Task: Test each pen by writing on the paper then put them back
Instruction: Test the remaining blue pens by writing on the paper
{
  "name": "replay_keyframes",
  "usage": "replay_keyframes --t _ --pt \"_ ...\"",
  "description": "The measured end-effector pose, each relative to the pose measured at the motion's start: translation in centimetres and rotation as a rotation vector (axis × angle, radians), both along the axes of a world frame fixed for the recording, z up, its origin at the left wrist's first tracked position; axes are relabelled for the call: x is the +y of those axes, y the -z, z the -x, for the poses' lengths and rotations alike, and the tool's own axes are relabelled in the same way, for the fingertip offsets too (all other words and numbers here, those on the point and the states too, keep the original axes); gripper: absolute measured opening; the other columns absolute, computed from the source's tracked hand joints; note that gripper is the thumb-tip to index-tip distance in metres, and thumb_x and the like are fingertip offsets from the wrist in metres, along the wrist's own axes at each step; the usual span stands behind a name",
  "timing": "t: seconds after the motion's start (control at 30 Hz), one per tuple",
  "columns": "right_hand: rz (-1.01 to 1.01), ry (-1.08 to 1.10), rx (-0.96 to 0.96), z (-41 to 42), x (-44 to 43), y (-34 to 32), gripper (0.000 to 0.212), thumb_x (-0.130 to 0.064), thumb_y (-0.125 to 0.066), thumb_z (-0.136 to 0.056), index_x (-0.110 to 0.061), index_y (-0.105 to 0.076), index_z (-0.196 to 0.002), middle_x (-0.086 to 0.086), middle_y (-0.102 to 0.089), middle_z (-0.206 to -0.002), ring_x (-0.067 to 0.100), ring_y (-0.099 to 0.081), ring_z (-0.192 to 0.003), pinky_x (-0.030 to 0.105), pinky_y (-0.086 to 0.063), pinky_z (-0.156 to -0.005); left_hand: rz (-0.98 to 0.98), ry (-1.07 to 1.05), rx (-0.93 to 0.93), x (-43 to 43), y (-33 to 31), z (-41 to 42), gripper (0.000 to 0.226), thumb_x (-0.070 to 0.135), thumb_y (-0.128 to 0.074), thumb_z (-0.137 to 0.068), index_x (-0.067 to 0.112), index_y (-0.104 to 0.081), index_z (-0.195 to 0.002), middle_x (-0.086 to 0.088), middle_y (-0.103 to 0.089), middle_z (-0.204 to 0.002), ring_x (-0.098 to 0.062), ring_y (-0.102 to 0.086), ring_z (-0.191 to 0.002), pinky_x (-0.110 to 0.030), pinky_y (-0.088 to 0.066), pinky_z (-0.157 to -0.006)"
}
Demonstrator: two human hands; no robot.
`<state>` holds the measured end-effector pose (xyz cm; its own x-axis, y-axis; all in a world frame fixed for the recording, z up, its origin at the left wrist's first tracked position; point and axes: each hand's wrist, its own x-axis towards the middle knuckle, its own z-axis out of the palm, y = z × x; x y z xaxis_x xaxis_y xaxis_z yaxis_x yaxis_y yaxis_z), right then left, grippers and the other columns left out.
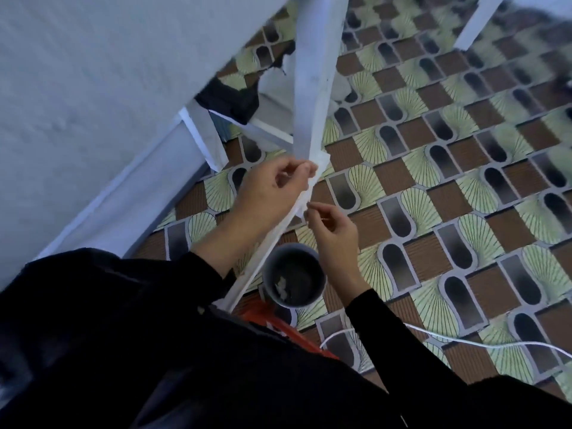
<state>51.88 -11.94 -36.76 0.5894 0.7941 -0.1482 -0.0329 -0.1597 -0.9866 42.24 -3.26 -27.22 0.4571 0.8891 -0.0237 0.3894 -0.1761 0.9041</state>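
Paper (311, 184), a narrow crumpled white strip, sits in mid-air above a dark cup (294, 275), long axis steep with its top leaning right, left hand (272, 188) pinching its upper end, right hand (332, 232) pinching its lower end.

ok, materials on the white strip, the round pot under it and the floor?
white strip: thin, matte, crumpled where the left hand pinches it; paper or tape, unclear which. round pot: dark grey, smooth matte wall; probably plastic. floor: repeating printed pattern, slight sheen; likely vinyl sheet, not tile.
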Motion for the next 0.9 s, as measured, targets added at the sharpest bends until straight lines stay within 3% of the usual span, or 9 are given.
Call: replay_keyframes --t 0.1,0.23,0.33,0.43,0.57,0.63,0.77,0.9 --pt "-0.175 -0.044 -0.023 1.1 0.4 -5.4 0.013 -0.017 -0.064 -0.094 -0.026 -0.073 -0.093 -0.004 -0.071 -0.08 0.019 -0.063 -0.073 0.041 -0.053 -0.069 -0.065 -0.06 -0.159 -1.8 -5.1 1.7 0.017 0.021 -0.056 -0.097 0.023 -0.072 -0.094 0.01 -0.073 -0.088 -0.007 -0.067 -0.082 -0.027 -0.057 -0.074" --pt "-0.416 -0.16 -0.116 3.1 1.4 -13.5 0.013 -0.011 -0.062 -0.095 -0.02 -0.071 -0.094 -0.009 -0.069 -0.078 0.006 -0.058 -0.069 0.019 -0.046 -0.064 -0.278 -0.08 -0.233 -4.6 -12.7 4.6 0.016 0.019 -0.057 -0.095 0.024 -0.071 -0.088 0.011 -0.072 -0.085 -0.002 -0.067 -0.081 -0.021 -0.053 -0.072" --pt "-0.555 -0.264 -0.168 5.0 2.0 -19.5 0.009 -0.015 -0.063 -0.096 -0.019 -0.071 -0.097 0.002 -0.07 -0.084 0.011 -0.059 -0.073 0.02 -0.046 -0.069 -0.465 -0.126 -0.227 -6.9 -18.7 7.9 0.016 0.019 -0.056 -0.097 0.024 -0.069 -0.089 0.009 -0.072 -0.087 -0.001 -0.068 -0.08 -0.018 -0.052 -0.067" --pt "-0.724 -0.374 -0.271 7.9 3.0 -25.1 0.013 -0.009 -0.063 -0.094 -0.018 -0.071 -0.097 0.001 -0.071 -0.088 0.011 -0.06 -0.078 0.023 -0.046 -0.073 -0.632 -0.199 -0.132 -8.9 -23.8 12.5 0.016 0.017 -0.055 -0.097 0.022 -0.069 -0.091 0.012 -0.071 -0.089 0.001 -0.067 -0.08 -0.011 -0.047 -0.067" --pt "-0.891 -0.507 -0.386 12.7 4.3 -31.4 0.014 -0.006 -0.063 -0.09 -0.012 -0.073 -0.099 -0.002 -0.073 -0.093 0.016 -0.064 -0.085 0.005 -0.036 -0.078 -0.807 -0.375 0.144 -10.3 -28.6 20.0 0.016 0.019 -0.056 -0.095 0.025 -0.071 -0.093 0.02 -0.069 -0.092 0.002 -0.064 -0.085 -0.01 -0.048 -0.073" --pt "-0.962 -0.551 -0.426 15.3 5.2 -34.1 0.013 -0.009 -0.064 -0.089 -0.014 -0.073 -0.097 -0.004 -0.073 -0.09 0.014 -0.064 -0.083 0.005 -0.035 -0.079 -0.834 -0.478 0.197 -10.3 -30.4 24.2 0.015 0.02 -0.058 -0.093 0.024 -0.072 -0.093 0.019 -0.069 -0.09 0.001 -0.065 -0.085 -0.01 -0.049 -0.074" --pt "-1.09 -0.783 -0.538 21.5 7.4 -38.1 0.014 -0.01 -0.067 -0.086 -0.022 -0.073 -0.091 -0.012 -0.071 -0.084 0.01 -0.062 -0.079 0.01 -0.041 -0.076 -0.809 -0.67 0.307 -9.7 -32.3 32.6 0.013 0.019 -0.06 -0.093 0.028 -0.07 -0.092 0.018 -0.07 -0.088 0.006 -0.064 -0.079 -0.006 -0.047 -0.071" --pt "-1.169 -1.005 -0.649 28.8 9.1 -39.3 0.012 -0.022 -0.064 -0.082 -0.026 -0.074 -0.085 -0.017 -0.068 -0.075 0.011 -0.06 -0.073 0.029 -0.047 -0.075 -0.721 -0.895 0.347 -8.9 -32.2 40.4 0.012 0.02 -0.06 -0.092 0.022 -0.072 -0.089 0.015 -0.069 -0.085 0.008 -0.061 -0.068 -0.007 -0.046 -0.061"
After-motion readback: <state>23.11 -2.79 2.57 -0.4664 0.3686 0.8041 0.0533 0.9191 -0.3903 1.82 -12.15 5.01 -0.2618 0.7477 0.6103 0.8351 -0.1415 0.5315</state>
